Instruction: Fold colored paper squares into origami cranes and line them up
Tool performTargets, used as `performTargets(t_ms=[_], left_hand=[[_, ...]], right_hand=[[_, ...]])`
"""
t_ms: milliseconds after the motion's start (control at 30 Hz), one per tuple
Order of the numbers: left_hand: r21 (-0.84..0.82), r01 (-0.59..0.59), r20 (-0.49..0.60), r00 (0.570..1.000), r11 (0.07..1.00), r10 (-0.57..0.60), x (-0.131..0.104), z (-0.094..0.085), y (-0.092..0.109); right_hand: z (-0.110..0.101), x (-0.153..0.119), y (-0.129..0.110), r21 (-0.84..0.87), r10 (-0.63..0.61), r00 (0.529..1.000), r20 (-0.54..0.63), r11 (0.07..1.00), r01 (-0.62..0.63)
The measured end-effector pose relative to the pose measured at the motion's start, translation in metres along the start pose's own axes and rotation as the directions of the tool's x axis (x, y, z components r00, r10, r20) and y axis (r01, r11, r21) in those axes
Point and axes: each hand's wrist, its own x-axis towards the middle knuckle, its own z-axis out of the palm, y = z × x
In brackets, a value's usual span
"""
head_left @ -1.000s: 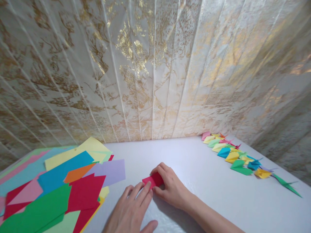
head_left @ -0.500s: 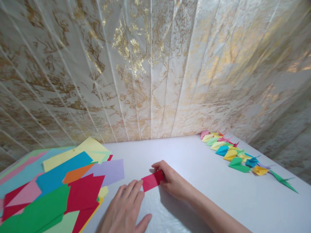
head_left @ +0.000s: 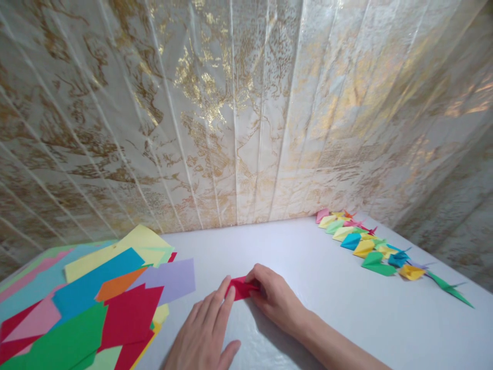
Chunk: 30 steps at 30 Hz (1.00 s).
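Observation:
A small folded red paper (head_left: 241, 289) lies near the middle of the white table. My right hand (head_left: 275, 298) pinches its right end between thumb and fingers, and the fingertips hide that end. From the left, my left hand (head_left: 210, 324) reaches over the paper with its fingers stretched out, fingertips resting on the left end and the thumb apart. The middle of the red paper shows between the two hands.
Overlapping coloured sheets, among them a green one (head_left: 71, 334), a blue one (head_left: 98, 285) and a lilac one (head_left: 177, 280), spread over the left. Several folded paper figures (head_left: 379, 263) line the right side. A gold-patterned curtain (head_left: 215, 128) hangs behind the white table (head_left: 346, 318).
My left fingertips have moved up and onto the red paper's left end. The right end of the paper is now lifted or bent at my right fingers, and less of the paper shows.

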Motion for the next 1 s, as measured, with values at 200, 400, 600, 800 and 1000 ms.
performTargets(t_ms=[200, 400, 600, 800, 1000], left_hand=[[-0.057, -0.021, -0.016, 1.0, 0.998, 0.02, 0.003, 0.012, 0.005], [-0.151, 0.0, 0.031, 0.999, 0.989, 0.004, -0.001, 0.017, -0.005], [-0.225, 0.128, 0.058, 0.991, 0.966, -0.118, 0.0, 0.02, -0.012], [-0.296, 0.211, 0.106, 0.976, 0.931, -0.188, 0.013, 0.013, -0.005], [-0.376, 0.214, 0.186, 0.97, 0.901, -0.153, 0.021, 0.006, -0.004]], right_hand=[[0.01, -0.008, -0.024, -0.489, -0.202, 0.972, 0.119, 0.84, 0.234], [-0.006, -0.005, -0.029, -0.381, -0.204, 0.953, 0.225, 0.882, 0.278], [-0.04, 0.004, -0.008, -0.078, -0.179, 0.94, 0.289, 0.975, 0.209], [-0.039, 0.005, -0.004, -0.043, -0.211, 0.931, 0.298, 0.971, 0.234], [-0.031, 0.016, 0.001, -0.028, -0.218, 0.939, 0.265, 0.972, 0.233]])
